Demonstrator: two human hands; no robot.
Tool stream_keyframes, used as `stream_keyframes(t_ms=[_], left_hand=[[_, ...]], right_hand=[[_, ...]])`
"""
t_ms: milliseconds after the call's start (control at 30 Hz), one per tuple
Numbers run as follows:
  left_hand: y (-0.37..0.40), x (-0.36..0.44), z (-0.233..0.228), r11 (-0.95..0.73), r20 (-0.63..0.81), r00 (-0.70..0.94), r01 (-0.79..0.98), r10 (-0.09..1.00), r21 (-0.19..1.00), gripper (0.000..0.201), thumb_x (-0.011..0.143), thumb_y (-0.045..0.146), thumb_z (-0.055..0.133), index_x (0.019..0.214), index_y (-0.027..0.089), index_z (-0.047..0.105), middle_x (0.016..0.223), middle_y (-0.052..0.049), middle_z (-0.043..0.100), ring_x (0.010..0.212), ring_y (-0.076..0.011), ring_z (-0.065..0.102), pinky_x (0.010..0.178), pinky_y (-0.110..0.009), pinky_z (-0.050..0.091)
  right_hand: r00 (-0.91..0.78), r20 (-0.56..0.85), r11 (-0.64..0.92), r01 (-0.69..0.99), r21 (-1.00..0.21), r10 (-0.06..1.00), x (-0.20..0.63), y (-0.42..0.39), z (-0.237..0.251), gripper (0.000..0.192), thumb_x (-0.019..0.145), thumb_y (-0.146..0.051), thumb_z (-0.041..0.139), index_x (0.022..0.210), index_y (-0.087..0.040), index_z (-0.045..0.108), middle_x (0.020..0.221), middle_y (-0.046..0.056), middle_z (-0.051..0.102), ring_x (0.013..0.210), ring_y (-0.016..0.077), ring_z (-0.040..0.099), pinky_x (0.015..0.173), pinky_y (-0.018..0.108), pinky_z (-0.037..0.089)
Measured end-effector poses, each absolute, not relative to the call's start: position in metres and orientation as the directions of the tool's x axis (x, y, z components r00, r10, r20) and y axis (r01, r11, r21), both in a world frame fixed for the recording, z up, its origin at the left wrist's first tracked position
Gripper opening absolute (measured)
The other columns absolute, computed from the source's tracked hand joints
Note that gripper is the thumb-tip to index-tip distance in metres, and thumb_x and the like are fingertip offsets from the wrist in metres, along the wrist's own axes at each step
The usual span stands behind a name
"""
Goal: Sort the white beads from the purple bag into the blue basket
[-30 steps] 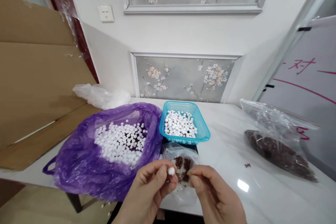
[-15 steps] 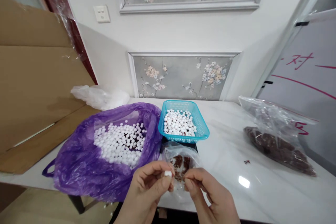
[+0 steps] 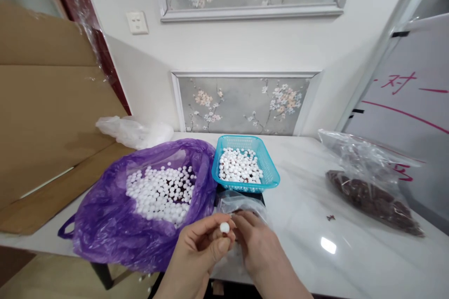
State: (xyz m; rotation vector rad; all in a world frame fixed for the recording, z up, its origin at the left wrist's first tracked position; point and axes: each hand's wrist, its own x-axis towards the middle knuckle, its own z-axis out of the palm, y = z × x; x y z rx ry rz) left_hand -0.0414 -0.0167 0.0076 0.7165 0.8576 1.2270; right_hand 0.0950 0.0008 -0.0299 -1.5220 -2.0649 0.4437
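My left hand (image 3: 201, 250) pinches a small white ball (image 3: 224, 228) between thumb and fingers at the table's near edge. My right hand (image 3: 261, 250) is close beside it, fingertips touching a small clear plastic bag (image 3: 242, 203) that it covers; whether it grips the bag is unclear. Just left lies an open purple bag (image 3: 105, 219) full of white balls (image 3: 161, 191). Behind the hands a blue basket (image 3: 271, 177) holds more white balls.
A clear bag of dark brown pieces (image 3: 368, 194) lies at the right of the white table (image 3: 315, 205). Cardboard sheets (image 3: 45, 126) lean at the left, with a crumpled white bag (image 3: 133, 131) behind. A small brown crumb (image 3: 329, 217) lies on the table.
My right hand moved up and left over the small clear bag, hiding the brown pieces inside. The left hand keeps the white ball, now turned more into view.
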Motion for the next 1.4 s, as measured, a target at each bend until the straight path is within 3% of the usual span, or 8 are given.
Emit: stream_keyframes(t_ms=[167, 333, 533, 800, 967, 1100, 1233, 1400], left_hand=[[0.011, -0.049, 0.018, 0.014, 0.016, 0.074, -0.383, 0.997, 0.924, 0.016, 0.069, 0.030, 0.082, 0.080, 0.019, 0.077, 0.070, 0.000, 0.070, 0.065, -0.0092, 0.060, 0.065, -0.017, 0.050], [0.084, -0.031, 0.037, -0.403, 0.413, -0.013, 0.186, 0.911, 0.896, 0.024, 0.086, 0.028, 0.060, 0.102, 0.014, 0.071, 0.089, -0.008, 0.074, 0.080, -0.0179, 0.067, 0.074, -0.027, 0.053], [0.116, -0.024, 0.031, -0.445, 0.419, 0.161, 0.451, 0.893, 0.774, 0.050, 0.077, 0.022, 0.067, 0.127, 0.020, 0.064, 0.136, -0.009, 0.061, 0.118, -0.0256, 0.060, 0.091, -0.031, 0.050], [0.121, -0.139, 0.026, -0.286, 0.224, 0.190, 0.773, 0.956, 0.566, 0.013, 0.080, 0.020, 0.065, 0.084, 0.018, 0.077, 0.092, -0.008, 0.078, 0.101, -0.0294, 0.067, 0.097, -0.042, 0.044], [0.122, -0.168, 0.007, -0.240, 0.157, 0.185, 0.828, 0.970, 0.507, 0.023, 0.090, 0.035, 0.060, 0.100, 0.015, 0.067, 0.105, -0.007, 0.070, 0.094, -0.0206, 0.066, 0.087, -0.044, 0.051], [0.115, -0.166, 0.002, -0.231, 0.200, 0.144, 0.813, 0.969, 0.534, 0.011, 0.083, 0.023, 0.065, 0.088, 0.017, 0.072, 0.093, -0.009, 0.075, 0.093, -0.0267, 0.068, 0.092, -0.046, 0.048], [0.108, -0.159, 0.010, -0.231, 0.282, 0.062, 0.749, 0.957, 0.621, 0.019, 0.080, 0.019, 0.059, 0.090, 0.017, 0.074, 0.100, -0.014, 0.076, 0.102, -0.0332, 0.065, 0.099, -0.049, 0.041], [0.081, -0.132, 0.013, -0.222, 0.264, 0.001, 0.544, 0.965, 0.809, 0.031, 0.085, 0.034, 0.057, 0.104, 0.014, 0.070, 0.096, -0.012, 0.076, 0.087, -0.0253, 0.071, 0.084, -0.038, 0.055]], right_hand=[[-0.229, 0.067, 0.233, 0.852, -0.469, 0.971, 0.077, 0.015, -0.034, 0.024, 0.087, -0.009, 0.054, 0.095, -0.017, 0.076, 0.101, 0.011, 0.075, 0.098, 0.0307, 0.069, 0.078, 0.034, 0.053], [-0.220, 0.079, 0.232, 0.875, -0.425, 0.972, 0.071, 0.014, -0.042, 0.033, 0.080, 0.002, 0.051, 0.095, -0.013, 0.075, 0.106, 0.014, 0.073, 0.107, 0.0345, 0.064, 0.088, 0.040, 0.049], [-0.239, 0.190, 0.300, 0.844, -0.444, 0.952, 0.084, 0.010, -0.058, 0.048, 0.085, 0.005, 0.038, 0.111, -0.019, 0.071, 0.112, 0.011, 0.071, 0.096, 0.0257, 0.069, 0.080, 0.033, 0.051], [-0.173, 0.388, 0.358, 0.802, -0.479, 0.905, 0.089, 0.006, -0.060, 0.032, 0.087, 0.000, 0.047, 0.079, -0.022, 0.068, 0.091, 0.004, 0.071, 0.077, 0.0190, 0.069, 0.064, 0.027, 0.048], [-0.145, 0.388, 0.315, 0.851, -0.420, 0.910, 0.085, 0.005, -0.052, 0.028, 0.087, -0.003, 0.051, 0.077, -0.025, 0.066, 0.079, 0.000, 0.071, 0.070, 0.0216, 0.067, 0.057, 0.029, 0.042], [-0.112, 0.420, 0.335, 0.796, -0.505, 0.901, 0.088, 0.003, -0.051, 0.027, 0.089, -0.006, 0.047, 0.082, -0.025, 0.066, 0.083, 0.001, 0.069, 0.073, 0.0204, 0.065, 0.062, 0.029, 0.046], [-0.029, 0.468, 0.367, 0.664, -0.652, 0.883, 0.094, 0.003, -0.049, 0.019, 0.090, -0.016, 0.052, 0.079, -0.024, 0.066, 0.081, 0.001, 0.066, 0.068, 0.0166, 0.064, 0.063, 0.027, 0.049], [0.054, 0.534, 0.420, 0.555, -0.719, 0.844, 0.099, 0.005, -0.049, 0.019, 0.087, -0.018, 0.054, 0.074, -0.023, 0.067, 0.084, 0.002, 0.069, 0.072, 0.0156, 0.066, 0.067, 0.023, 0.051]])
